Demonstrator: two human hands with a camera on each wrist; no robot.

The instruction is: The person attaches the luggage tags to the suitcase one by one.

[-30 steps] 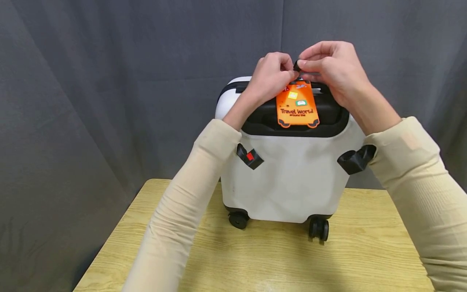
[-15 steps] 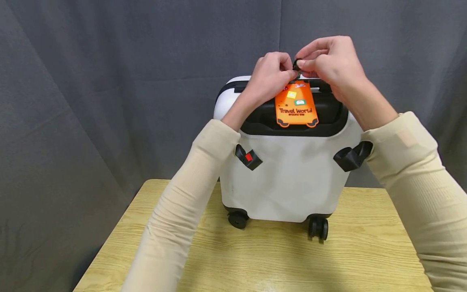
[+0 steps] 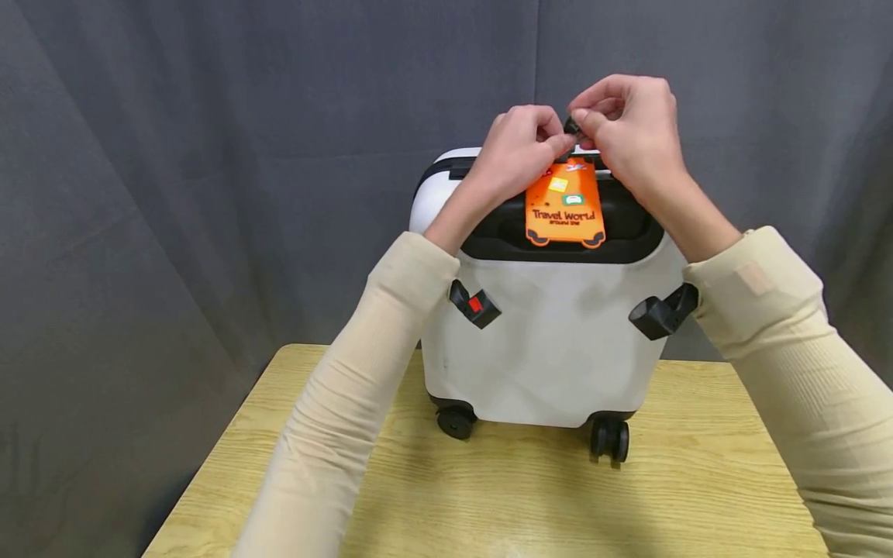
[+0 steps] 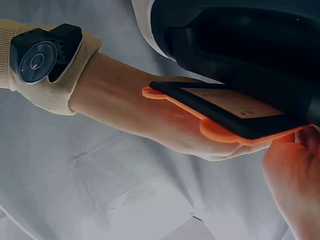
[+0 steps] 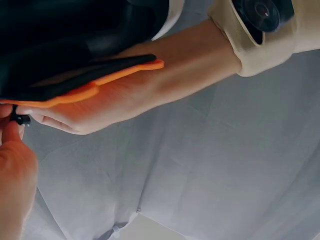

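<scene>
A: Above the white hard-shell suitcase (image 3: 551, 349) with a black top panel, both hands work at the small black strap clasp (image 3: 571, 125). State of each?

B: Left hand (image 3: 519, 147) pinches the strap end beside the clasp; right hand (image 3: 624, 128) pinches the clasp itself, fingertips nearly meeting.

A: The orange rubber "Travel World" luggage tag (image 3: 566, 204)?

B: Hanging flat over the black panel, just below the hands. Suitcase upright on its wheels on the light wooden table (image 3: 488, 496)

The suitcase (image 3: 551, 349) has a smooth, matt white hard-plastic shell, with a black plastic top (image 3: 628, 229). Below the grip, the orange luggage tag (image 3: 565, 205) looks like soft matt rubber. The surface (image 3: 488, 504) is pale grained wood. Behind hangs grey matt cloth (image 3: 209, 155).
</scene>
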